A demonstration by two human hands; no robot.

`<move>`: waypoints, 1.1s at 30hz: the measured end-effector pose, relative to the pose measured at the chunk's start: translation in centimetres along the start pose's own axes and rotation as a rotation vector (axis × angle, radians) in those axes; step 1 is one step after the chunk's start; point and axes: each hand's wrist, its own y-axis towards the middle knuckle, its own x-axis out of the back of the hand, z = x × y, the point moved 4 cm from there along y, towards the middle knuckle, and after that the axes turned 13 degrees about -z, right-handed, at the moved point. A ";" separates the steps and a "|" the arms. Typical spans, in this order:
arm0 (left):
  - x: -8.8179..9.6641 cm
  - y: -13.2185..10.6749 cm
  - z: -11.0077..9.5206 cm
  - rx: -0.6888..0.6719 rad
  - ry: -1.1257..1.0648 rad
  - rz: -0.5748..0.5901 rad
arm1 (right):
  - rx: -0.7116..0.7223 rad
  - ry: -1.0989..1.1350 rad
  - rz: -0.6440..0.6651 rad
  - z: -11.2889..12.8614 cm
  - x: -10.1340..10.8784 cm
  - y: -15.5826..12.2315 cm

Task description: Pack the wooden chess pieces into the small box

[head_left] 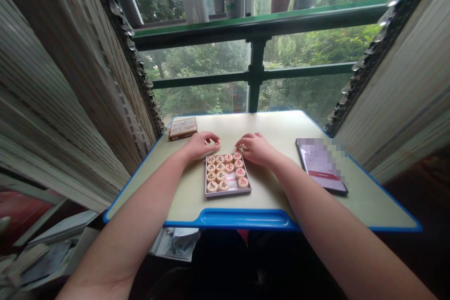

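Observation:
A shallow grey box (227, 191) lies at the middle of the small table (274, 206) and holds several round wooden chess pieces (221, 176) with red and black characters. My left hand (199, 144) rests just behind the box's far left corner, fingers curled on a wooden piece (217, 143) with a red mark. My right hand (256, 148) sits behind the far right corner, fingers bent around another piece (242, 148) that is mostly hidden. Both forearms reach in from the near edge.
The box lid (183, 128) lies at the table's far left corner. A phone (321, 166) lies on the right side. Woven blinds hang close on both sides. A green window frame (256, 23) with bottles on its sill stands behind the table.

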 end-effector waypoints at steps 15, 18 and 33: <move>0.4 -3.3 -7.1 -0.295 -0.125 0.319 | -0.062 0.035 -0.091 -0.3 -0.8 0.5; 0.2 -3.3 -6.9 -0.291 -0.110 0.321 | -0.054 0.041 -0.096 -0.1 -0.8 0.4; 0.3 -3.1 -6.5 -0.286 -0.027 0.312 | -0.089 0.069 -0.069 -0.1 -1.0 0.3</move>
